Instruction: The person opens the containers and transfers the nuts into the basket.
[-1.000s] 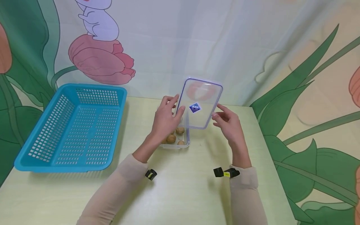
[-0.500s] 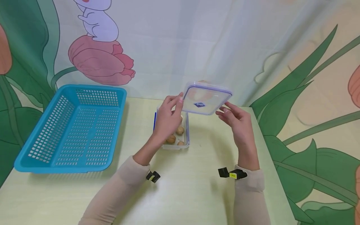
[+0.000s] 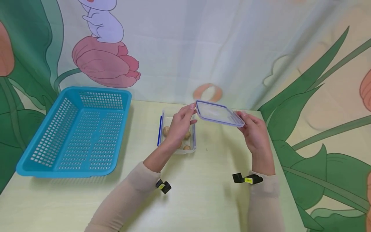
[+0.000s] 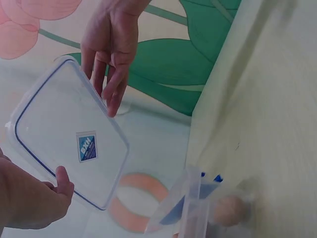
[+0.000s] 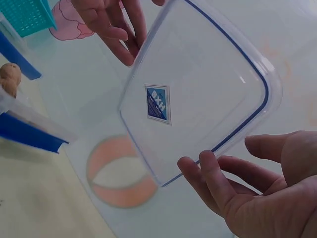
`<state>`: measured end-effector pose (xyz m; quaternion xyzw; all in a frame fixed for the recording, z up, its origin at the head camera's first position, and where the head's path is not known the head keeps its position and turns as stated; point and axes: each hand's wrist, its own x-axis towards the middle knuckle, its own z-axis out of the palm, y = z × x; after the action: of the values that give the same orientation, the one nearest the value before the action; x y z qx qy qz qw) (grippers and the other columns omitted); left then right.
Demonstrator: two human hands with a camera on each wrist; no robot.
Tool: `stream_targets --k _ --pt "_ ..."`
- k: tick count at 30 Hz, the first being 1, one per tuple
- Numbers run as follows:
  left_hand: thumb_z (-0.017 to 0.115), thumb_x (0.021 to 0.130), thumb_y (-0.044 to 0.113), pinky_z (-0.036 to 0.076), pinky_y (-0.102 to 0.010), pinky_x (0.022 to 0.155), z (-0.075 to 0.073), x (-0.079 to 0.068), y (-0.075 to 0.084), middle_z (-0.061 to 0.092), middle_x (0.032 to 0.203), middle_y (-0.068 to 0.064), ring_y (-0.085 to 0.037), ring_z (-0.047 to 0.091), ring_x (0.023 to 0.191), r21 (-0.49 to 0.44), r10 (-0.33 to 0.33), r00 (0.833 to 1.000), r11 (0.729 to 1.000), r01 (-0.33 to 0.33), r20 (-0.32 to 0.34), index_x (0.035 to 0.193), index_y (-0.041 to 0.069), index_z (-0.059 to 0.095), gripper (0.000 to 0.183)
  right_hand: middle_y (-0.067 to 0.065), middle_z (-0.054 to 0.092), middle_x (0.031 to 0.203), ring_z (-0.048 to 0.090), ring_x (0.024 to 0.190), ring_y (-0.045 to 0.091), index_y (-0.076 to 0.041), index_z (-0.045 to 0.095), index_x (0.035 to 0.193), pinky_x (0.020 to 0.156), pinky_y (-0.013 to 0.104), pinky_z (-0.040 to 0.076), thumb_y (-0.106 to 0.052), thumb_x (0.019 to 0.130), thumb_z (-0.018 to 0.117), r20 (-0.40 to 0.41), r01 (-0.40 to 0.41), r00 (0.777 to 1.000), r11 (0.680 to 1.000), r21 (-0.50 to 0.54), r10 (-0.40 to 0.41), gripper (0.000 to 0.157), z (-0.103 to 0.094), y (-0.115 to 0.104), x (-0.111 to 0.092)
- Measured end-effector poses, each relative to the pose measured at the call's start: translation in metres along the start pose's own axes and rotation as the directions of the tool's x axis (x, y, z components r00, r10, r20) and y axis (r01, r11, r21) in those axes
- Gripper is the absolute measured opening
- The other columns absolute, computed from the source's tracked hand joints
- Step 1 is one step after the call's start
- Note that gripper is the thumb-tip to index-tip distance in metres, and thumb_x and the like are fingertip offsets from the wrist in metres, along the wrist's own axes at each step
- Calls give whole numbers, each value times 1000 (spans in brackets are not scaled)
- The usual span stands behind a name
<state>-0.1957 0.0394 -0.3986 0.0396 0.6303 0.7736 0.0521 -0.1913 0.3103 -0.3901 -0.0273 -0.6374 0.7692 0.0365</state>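
Lid (image 3: pixel 218 112) of clear, smooth plastic, flat and round-cornered with a thin blue line along its border, is held tilted above and right of the tub (image 3: pixel 185 151). A glossy, diamond-patterned sticker (image 4: pixel 87 147) marks its lower face. Over the tub, the left hand (image 3: pixel 179 124) pinches the lid's nearer edge between thumb and fingers; farther right of the tub, the right hand (image 3: pixel 256 133) pinches the opposite edge, its fingers bent against the underside. The tub, clear and boxy with a stiff blue-edged flap (image 3: pixel 159 130) on its left, contains round, brown walnuts (image 3: pixel 166 131), partly hidden by the left hand. Left of it stands a blue plastic basket (image 3: pixel 94 137), rectangular and mesh-walled. Pale, smooth bench (image 3: pixel 200 193) lies under the tub; printed cloth (image 3: pixel 174 48) hangs behind it in soft folds.
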Motion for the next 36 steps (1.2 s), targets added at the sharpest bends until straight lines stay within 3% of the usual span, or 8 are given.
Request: stream_targets --k 3,6,11,15,19,24,30,36 --pt "51 114 33 55 -30 104 6 1 -8 53 158 -5 -21 59 137 -45 -8 1000 999 8 4 152 5 56 47 13 70 119 71 91 16 17 59 139 88 24 60 -14 106 65 7 -35 999 999 -24 35 45 -10 4 2" --pt "56 112 27 55 -31 104 11 1 -18 54 157 -7 -25 62 134 -48 -36 999 998 36 4 153 5 55 46 13 69 127 71 97 16 14 54 145 87 22 60 -9 105 66 16 -72 997 997 -10 73 47 -20 8 4" --pt "58 110 16 54 -38 107 22 1 -38 55 155 -15 -31 64 132 -21 -47 999 999 47 26 153 1 53 46 15 61 144 68 111 16 6 52 151 91 21 58 -3 105 64 29 -126 992 992 -6 127 48 -39 14 6" --pt "61 108 9 54 -37 107 32 -2 -51 54 154 -20 -31 60 136 46 -62 998 997 61 22 152 -2 53 46 11 68 138 71 114 15 2 57 146 94 22 57 0 104 65 42 -148 988 989 -6 148 43 -55 21 4" --pt "61 106 5 56 -37 104 42 -2 -64 56 151 -21 -33 62 134 80 -79 997 994 78 4 150 -2 54 46 9 71 134 72 115 15 7 51 150 97 23 57 2 104 64 80 -137 987 990 -22 138 48 -71 28 4" --pt "62 103 0 60 -32 96 51 2 -78 57 151 -15 -29 64 131 82 -78 997 994 78 -1 150 -2 55 47 7 64 140 70 114 13 11 40 156 97 24 57 4 104 62 125 -130 982 987 -90 141 57 -89 37 4" --pt "62 100 -4 62 -26 86 63 5 -92 61 147 -13 -26 66 126 150 -73 997 986 69 25 151 -2 55 51 0 62 142 71 110 14 6 45 156 93 25 57 1 104 64 98 -174 978 977 -124 187 55 -111 51 -1" --pt "65 96 -5 61 -24 83 79 3 -99 65 141 -9 -23 70 120 257 -73 997 963 76 -24 147 2 61 52 0 63 138 68 105 13 5 52 152 92 26 57 3 104 64 62 -200 975 967 -157 212 50 -126 66 -3"
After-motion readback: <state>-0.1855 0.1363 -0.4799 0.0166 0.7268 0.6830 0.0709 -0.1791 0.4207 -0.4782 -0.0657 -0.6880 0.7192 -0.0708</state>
